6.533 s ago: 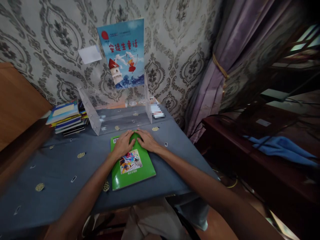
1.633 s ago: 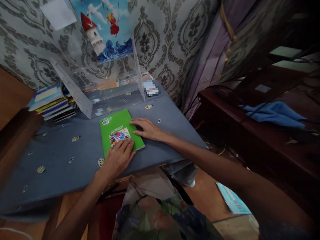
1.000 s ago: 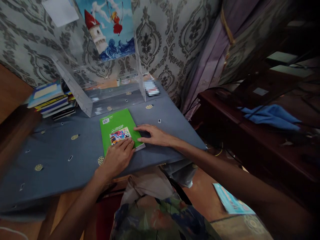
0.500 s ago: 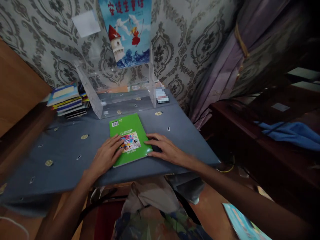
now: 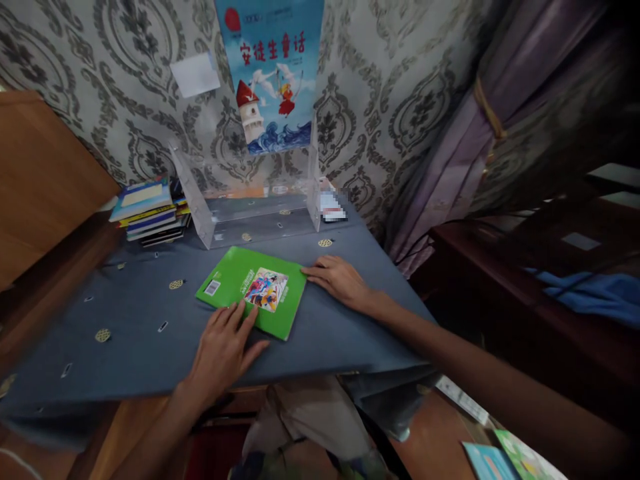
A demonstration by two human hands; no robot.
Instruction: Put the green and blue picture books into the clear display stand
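Observation:
A green book (image 5: 235, 270) with a barcode and a colourful picture lies flat and turned at an angle on the cloth-covered table. My left hand (image 5: 227, 340) rests its spread fingertips on the book's near edge, the thumb reaching out beside it. At the book's right corner, my right hand (image 5: 337, 280) touches the edge with its outstretched fingertips. Neither hand grips the book. Behind it stands a clear acrylic stand (image 5: 260, 230).
A stack of books (image 5: 153, 217) sits at the table's back left. On the patterned wall hang a blue poster (image 5: 277, 80) and a white card (image 5: 195, 75). To the right are a purple curtain (image 5: 450, 160) and a dark red piece of furniture (image 5: 500, 280) with a blue cloth (image 5: 585, 293).
The green book has rotated counterclockwise on the table, its barcode end swinging left. My left hand has moved to its near edge, my right hand to its right corner. The view has shifted slightly.

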